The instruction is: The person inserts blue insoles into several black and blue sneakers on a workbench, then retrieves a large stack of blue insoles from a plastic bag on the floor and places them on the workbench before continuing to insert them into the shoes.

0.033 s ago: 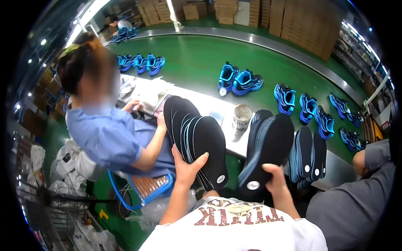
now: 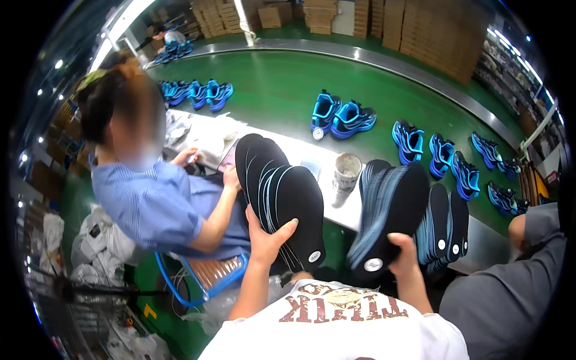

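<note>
**Two fanned stacks of black insoles held up over the counter**

The left hand (image 2: 264, 237) grips a fanned stack of black insoles (image 2: 282, 198) from below, thumb across the front of the nearest one, fingers behind. The right hand (image 2: 403, 255) clasps a second stack of insoles (image 2: 390, 210) by its lower end, these showing blue-striped edges and a round white sticker near the heel. Both stacks stand tilted upward in front of the person's white printed shirt (image 2: 342, 318). Just right of the second stack, more insoles (image 2: 444, 228) lean in a row against the white counter (image 2: 300, 150). A white paper cup (image 2: 347, 171) stands on the counter between the two held stacks. To the left a person in a blue shirt (image 2: 156, 210) sits at the counter on a blue-framed chair (image 2: 204, 276). Beyond, pairs of blue sneakers (image 2: 342, 117) ride a green conveyor belt (image 2: 282, 90), with cardboard boxes (image 2: 420, 30) stacked behind.
</note>
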### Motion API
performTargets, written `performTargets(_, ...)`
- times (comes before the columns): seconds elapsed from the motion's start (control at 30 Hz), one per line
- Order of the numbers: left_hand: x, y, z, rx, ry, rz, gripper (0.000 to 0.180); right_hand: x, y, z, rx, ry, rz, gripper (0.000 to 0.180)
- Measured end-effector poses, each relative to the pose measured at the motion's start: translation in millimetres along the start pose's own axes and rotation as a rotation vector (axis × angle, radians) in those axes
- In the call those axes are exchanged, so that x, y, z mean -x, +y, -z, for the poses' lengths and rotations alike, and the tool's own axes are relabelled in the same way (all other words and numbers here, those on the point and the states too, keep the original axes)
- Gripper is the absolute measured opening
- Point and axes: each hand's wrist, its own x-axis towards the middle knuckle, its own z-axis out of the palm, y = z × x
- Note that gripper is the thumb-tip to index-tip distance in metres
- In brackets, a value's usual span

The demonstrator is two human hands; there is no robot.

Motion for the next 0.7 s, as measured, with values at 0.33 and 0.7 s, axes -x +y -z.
performTargets(0.33, -157, -38, 10, 0.893, -0.320, 0.180, 0.072, 40, -108, 75, -0.074, 0.533, 0.609, 0.067)
performTargets(0.7, -215, -26, -47, 0.764, -0.374, 0.240, 0.073, -58, -122, 136, -0.143, 0.369, 0.185, 0.062)
